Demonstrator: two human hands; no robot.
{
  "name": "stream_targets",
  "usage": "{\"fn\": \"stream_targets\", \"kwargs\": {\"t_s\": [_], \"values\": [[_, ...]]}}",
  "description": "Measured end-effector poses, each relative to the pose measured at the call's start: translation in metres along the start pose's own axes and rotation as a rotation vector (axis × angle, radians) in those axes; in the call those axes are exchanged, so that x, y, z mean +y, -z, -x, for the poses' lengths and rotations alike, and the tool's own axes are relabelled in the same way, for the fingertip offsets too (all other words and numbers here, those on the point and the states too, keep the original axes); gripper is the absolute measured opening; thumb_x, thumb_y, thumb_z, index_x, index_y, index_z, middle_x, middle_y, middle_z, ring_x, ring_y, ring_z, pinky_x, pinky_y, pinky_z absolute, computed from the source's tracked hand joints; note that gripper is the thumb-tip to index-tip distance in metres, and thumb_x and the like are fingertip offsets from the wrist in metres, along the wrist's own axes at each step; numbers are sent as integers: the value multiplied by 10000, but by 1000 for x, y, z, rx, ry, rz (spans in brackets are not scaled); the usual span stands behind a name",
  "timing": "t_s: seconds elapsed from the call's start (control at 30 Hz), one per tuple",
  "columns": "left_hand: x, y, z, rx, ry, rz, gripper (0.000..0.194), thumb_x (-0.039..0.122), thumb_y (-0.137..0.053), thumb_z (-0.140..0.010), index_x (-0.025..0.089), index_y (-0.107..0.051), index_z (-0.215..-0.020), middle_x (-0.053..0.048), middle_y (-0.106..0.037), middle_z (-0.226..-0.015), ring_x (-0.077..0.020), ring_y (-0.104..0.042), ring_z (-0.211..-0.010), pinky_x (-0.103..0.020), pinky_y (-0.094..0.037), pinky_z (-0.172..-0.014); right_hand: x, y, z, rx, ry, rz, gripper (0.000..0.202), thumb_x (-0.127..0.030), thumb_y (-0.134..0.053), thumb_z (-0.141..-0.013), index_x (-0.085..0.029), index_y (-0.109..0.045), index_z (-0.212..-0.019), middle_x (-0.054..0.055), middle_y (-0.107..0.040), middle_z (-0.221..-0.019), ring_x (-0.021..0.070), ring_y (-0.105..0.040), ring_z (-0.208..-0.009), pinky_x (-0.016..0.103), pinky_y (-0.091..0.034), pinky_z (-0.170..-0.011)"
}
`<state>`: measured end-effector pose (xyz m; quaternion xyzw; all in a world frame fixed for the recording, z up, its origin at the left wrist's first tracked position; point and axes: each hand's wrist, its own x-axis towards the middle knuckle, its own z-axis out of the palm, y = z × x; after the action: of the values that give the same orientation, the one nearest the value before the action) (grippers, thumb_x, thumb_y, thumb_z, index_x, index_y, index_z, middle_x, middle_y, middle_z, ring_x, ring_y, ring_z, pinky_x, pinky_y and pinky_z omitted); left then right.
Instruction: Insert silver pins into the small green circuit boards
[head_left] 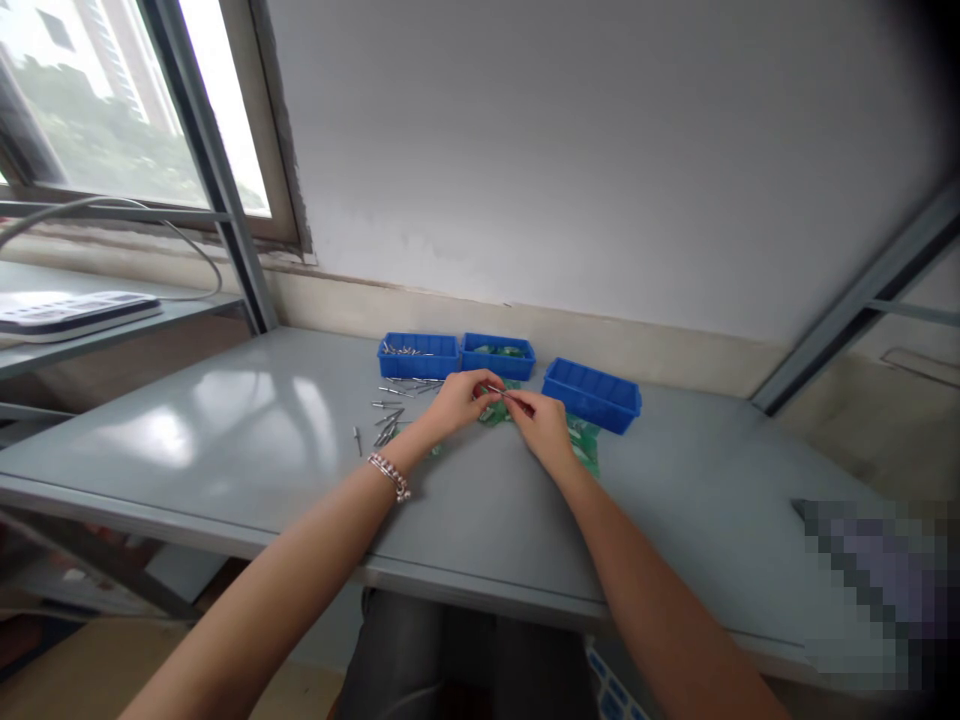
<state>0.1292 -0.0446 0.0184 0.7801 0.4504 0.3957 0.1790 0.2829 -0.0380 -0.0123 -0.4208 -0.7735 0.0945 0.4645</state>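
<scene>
Left hand [459,402] and right hand [544,428] meet tip to tip above the bench [472,515], and on my remote feed I see both of them pinching a slim metal piece [502,393] between thumb and fingers. That piece sits right where the fingertips come together, in front of the blue bins, though it is too small for me to make out its exact shape. Beneath the left hand I can see a green packet [491,413], partly covered; another green packet [585,445] lies just beside the right wrist, close to the front of the right bin [592,402]. To the left of the left hand, loose metal parts [387,428] lie scattered on the bench at various angles (one of them [357,439] is a little apart from the others, nearer to me). Against the wall I have the left bin [417,366], with a heap of small metal parts inside, and touching or nearly touching it the middle bin [498,366], which holds green packets. The right bin is apart from that pair and turned at a slant. A beaded bracelet [390,476] circles the left wrist.
</scene>
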Motion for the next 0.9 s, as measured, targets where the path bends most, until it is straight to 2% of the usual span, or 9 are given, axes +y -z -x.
{"fn": "stream_targets", "kwargs": {"t_s": [0.13, 0.47, 0.7, 0.9], "values": [[-1, 0, 0, 13, -5, -1, 168, 154, -545, -711, 138, -581, -874, -21, -613, -783, -70, -490, -581, -195, -404, -598, 0, 0, 0, 5, 12, 6, 190, -212, -510, -770, -191, -669, -872, 49, -645, -815, 183, -584, -679, 286, -443, -643], [-2, -1, 0, 5, -3, -17, 191, 161, -533, -699, 139, -572, -884, -28, -615, -779, -79, -503, -574, -204, -415, -588, -1, 1, 0, -15, 5, 22, 191, -216, -515, -768, -194, -670, -877, 47, -646, -821, 190, -586, -688, 296, -445, -658], [1, -1, 2, 4, -2, 1, 168, 238, -511, -748, 129, -593, -847, -29, -612, -721, -78, -491, -557, -203, -402, -568, 0, 0, 0, -17, 21, 24, 197, -218, -512, -771, -183, -672, -881, 47, -646, -788, 179, -573, -645, 284, -438, -638], [2, 0, 1, -4, 18, 14, 129, 189, -528, -730, 127, -588, -826, -23, -602, -704, -76, -493, -561, -200, -406, -573, 1, 0, 0, -11, 28, 22, 192, -211, -521, -766, -188, -669, -885, 41, -642, -768, 165, -557, -610, 272, -433, -618]]}}
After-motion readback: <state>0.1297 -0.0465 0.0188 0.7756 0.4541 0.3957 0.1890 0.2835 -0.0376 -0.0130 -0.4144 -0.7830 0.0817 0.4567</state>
